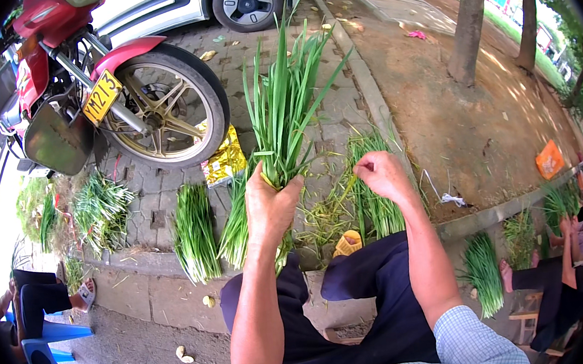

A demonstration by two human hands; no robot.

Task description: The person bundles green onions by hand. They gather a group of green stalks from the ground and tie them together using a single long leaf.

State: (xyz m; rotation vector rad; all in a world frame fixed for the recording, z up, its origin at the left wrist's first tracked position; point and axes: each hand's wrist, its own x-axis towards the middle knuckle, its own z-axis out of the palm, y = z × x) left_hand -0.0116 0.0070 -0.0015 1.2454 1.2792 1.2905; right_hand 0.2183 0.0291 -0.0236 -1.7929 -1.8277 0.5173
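Note:
My left hand (271, 208) is closed around a bunch of garlic chives (285, 105), whose long flat leaves fan upward and away from me. To its right, my right hand (383, 173) is pinched, with what looks like a thin yellowed leaf (350, 185) between thumb and finger. Below the right hand lies a loose heap of chives (380, 208). Yellowish trimmings (323, 215) are strewn on the paving between my hands. Two neater chive bundles, a left one (195, 233) and another (234, 222) partly behind my left forearm, lie on the paving.
A red motorcycle (152, 115) stands at the far left, with a gold packet (225, 159) by its front wheel. A white car (148, 10) is behind. My knees flank a yellow sandal (346, 242) near the kerb. Other people sit at both sides, near more greens (483, 272).

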